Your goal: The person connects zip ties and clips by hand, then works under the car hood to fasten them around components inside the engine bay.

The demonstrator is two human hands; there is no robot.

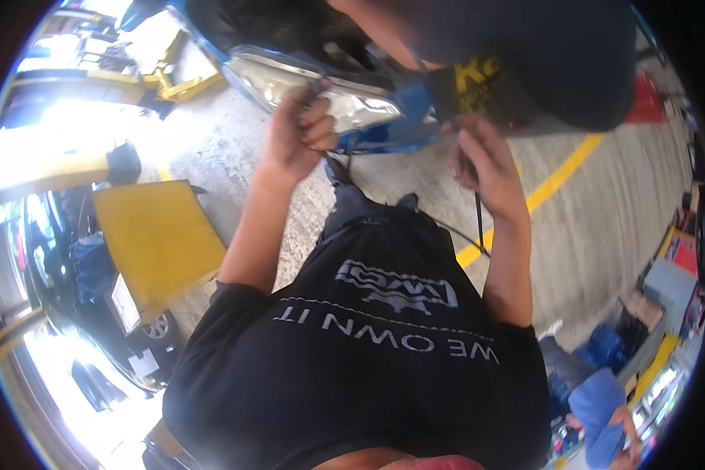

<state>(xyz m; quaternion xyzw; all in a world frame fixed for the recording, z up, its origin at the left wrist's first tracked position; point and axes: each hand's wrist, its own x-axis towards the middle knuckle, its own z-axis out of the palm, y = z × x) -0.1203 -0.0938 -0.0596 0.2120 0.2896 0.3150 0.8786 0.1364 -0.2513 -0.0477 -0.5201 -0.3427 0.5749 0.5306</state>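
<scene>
My left hand [304, 125] is closed in front of a blue car's headlight [356, 106], around something small and dark that I cannot make out. My right hand [478, 160], to the right of the headlight, has its fingers curled on a thin black cable [479, 227], which hangs below it and loops toward my waist. A co-worker in a dark top [540, 70] with yellow lettering leans over the car's front, close above my right hand.
A yellow lift platform [155, 243] stands at left beside a dark car [63, 266]. A yellow floor line [564, 168] crosses the concrete at right. A person in blue [599, 407] is at lower right, near boxes and containers [666, 290] along the edge.
</scene>
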